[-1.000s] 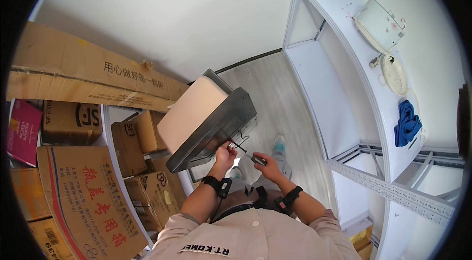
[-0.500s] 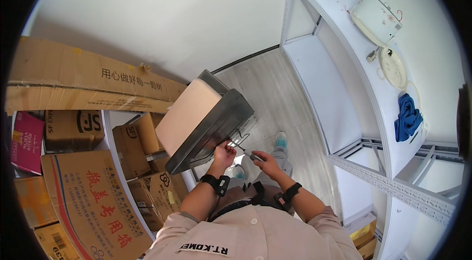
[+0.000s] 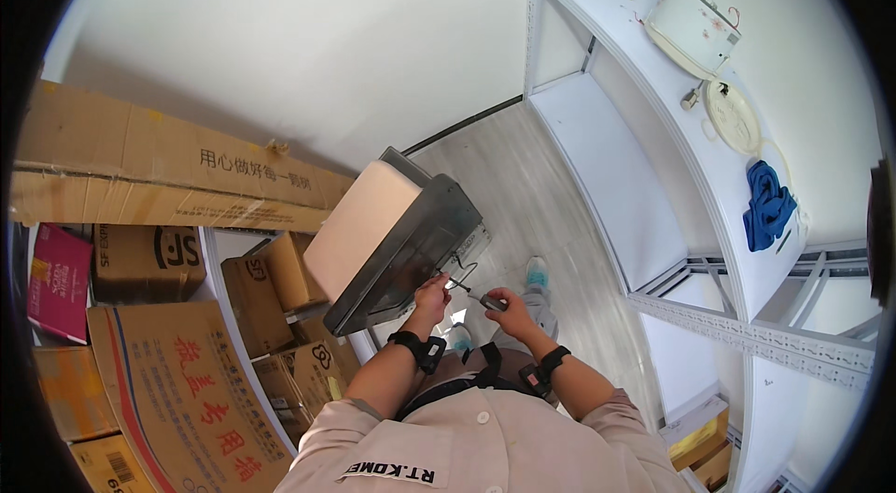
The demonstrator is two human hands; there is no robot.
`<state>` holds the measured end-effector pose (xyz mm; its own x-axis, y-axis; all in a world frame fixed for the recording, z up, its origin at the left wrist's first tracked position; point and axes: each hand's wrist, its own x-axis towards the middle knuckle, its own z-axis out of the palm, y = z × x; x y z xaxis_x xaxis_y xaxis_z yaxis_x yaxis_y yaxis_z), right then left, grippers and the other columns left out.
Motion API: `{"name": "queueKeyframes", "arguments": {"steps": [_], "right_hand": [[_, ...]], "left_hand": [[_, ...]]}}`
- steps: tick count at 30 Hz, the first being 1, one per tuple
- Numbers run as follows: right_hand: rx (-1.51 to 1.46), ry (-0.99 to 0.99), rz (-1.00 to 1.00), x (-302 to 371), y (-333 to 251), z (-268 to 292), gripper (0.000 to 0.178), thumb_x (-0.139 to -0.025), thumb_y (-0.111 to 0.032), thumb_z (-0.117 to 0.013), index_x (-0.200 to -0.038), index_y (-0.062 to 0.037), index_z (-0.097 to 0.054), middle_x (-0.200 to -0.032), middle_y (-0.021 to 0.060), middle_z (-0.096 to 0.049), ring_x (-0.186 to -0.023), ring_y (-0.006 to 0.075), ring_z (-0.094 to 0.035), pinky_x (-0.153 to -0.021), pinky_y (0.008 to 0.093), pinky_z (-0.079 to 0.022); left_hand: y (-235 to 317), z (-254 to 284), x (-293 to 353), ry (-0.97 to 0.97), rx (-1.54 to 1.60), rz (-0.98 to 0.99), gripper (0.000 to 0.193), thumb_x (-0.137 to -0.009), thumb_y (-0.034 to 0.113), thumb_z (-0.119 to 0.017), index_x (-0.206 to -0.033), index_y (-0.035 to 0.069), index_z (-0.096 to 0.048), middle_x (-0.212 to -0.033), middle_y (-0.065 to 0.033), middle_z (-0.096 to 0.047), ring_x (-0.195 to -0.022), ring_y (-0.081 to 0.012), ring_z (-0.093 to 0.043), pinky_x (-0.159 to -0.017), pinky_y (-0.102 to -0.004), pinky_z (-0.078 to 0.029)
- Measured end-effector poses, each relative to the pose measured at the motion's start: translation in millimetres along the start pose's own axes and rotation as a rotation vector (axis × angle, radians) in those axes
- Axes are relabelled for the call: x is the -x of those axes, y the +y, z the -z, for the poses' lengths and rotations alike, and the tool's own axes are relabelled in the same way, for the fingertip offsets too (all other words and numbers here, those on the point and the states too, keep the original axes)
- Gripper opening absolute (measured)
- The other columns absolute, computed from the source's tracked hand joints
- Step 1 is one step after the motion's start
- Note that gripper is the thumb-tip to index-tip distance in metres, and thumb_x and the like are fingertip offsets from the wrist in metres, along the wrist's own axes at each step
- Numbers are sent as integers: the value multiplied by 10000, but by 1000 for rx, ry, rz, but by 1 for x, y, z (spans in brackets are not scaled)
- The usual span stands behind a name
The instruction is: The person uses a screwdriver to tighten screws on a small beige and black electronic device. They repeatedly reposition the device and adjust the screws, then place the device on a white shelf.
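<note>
A dark grey, box-shaped casing [image 3: 411, 250] with a broad pale-pink panel [image 3: 364, 218] stands tilted in front of the wearer, beside the carton-laden shelving on the left; its support is hidden from this angle. The left hand [image 3: 431, 294] lies at the casing's near side, fingertips drawn together next to a thin, looped black cord [image 3: 473, 270] (whether they pinch the cord itself cannot be told). The right hand [image 3: 510, 306] is wrapped around a slim grey-handled tool [image 3: 493, 303], whose narrow end points toward the left hand's fingertips.

To the left lie a long brown cardboard box [image 3: 159, 166], a magenta carton [image 3: 61, 278] and a large brown carton with red print [image 3: 182, 390]. To the right, a white curved-looking shelf [image 3: 667, 73] bears a white, flower-patterned appliance [image 3: 686, 27], a round cream-coloured plastic part [image 3: 733, 118] and a crumpled blue cloth [image 3: 767, 206]. Grey wood-grain floor [image 3: 490, 157] separates the two sides.
</note>
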<state>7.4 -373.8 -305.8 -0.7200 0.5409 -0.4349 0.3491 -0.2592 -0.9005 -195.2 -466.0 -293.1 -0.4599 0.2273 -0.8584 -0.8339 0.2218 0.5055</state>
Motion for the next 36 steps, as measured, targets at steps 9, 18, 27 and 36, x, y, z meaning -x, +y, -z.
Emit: {"name": "queueKeyframes", "arguments": {"steps": [9,18,27,36], "right_hand": [[113,40,-89,1,-4,-7,402,-800,-222,-723,-1123,-48,-560,-983,67,-611,-813,195,-582,-731,331,-477],[-575,-17,-639,8,-25,-7,250,-931,-336,-563,-974,-89,-551,-777,47,-540,-605,149,-492,-518,258,-405],[-660,-150,-803,12,2,0,284,-969,-344,-494,-1097,-91,-480,-841,104,-563,-619,182,-521,-530,289,-446],[-681,-52,-650,17,4,-9,316,-915,-253,-612,-1176,-110,-507,-999,72,-553,-760,215,-540,-694,353,-459]], "left_hand": [[-1,-1,-2,11,-26,-18,162,-809,175,-769,-798,92,-631,-647,28,-539,-518,-96,-456,-453,-256,-376],[-12,2,-19,28,27,-92,299,-817,138,-756,-634,111,-522,-582,23,-489,-448,-91,-392,-418,-263,-336],[-19,3,-22,48,-43,-98,130,-820,175,-752,-836,82,-663,-695,19,-582,-579,-90,-515,-500,-240,-417],[-13,10,-21,-55,-4,-16,89,-864,129,-692,-924,68,-668,-738,17,-570,-621,-93,-514,-548,-249,-432]]}}
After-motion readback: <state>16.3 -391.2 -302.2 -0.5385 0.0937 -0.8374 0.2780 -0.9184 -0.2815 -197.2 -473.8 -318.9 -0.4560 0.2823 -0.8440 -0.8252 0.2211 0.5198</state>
